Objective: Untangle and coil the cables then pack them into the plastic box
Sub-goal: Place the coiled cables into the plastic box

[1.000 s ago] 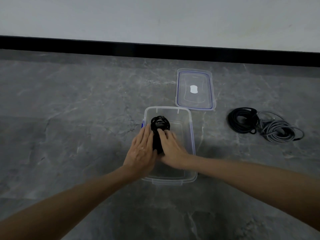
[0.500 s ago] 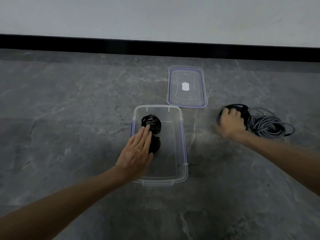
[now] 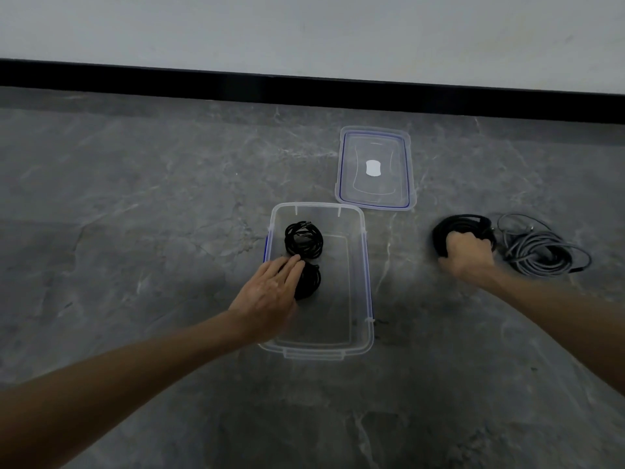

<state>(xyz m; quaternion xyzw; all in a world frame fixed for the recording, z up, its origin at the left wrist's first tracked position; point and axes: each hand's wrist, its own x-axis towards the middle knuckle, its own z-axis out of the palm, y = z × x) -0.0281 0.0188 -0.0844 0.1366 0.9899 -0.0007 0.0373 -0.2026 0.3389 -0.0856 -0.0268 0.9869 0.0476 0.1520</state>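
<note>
Grey marbled floor [image 3: 142, 204] ran back to a black skirting strip [image 3: 236, 84] under a pale wall. Near the middle of the floor sat the clear plastic box [image 3: 338, 311], open, with blue clips on its long sides. Its lid [image 3: 373, 154] lay flat on the floor just beyond the box's far right corner, apart from it.

Two small coiled cables lay inside the box along its left side. The far black coil [image 3: 314, 247] sat near the back wall with its connector ends tucked across the middle. The near black coil [image 3: 309, 282] lay just in front of it, the two close or touching. The left grip [image 3: 270, 292] reached in over the box's left wall, flat, with straight fingers resting on the near coil and covering its left half. Its fingertips came up to the lower edge of the far coil, and it clasped nothing.

Well to the right of the box, on the bare floor, lay the large black coil [image 3: 441, 236]. The right grip [image 3: 468, 255] was closed around the near arc of that coil, fingers curled through its middle. I could not tell whether the coil was off the floor. The grey cable coil [image 3: 541, 255] lay loosely wound just to the right, with its looser strands reaching over to the black coil's right edge.
</note>
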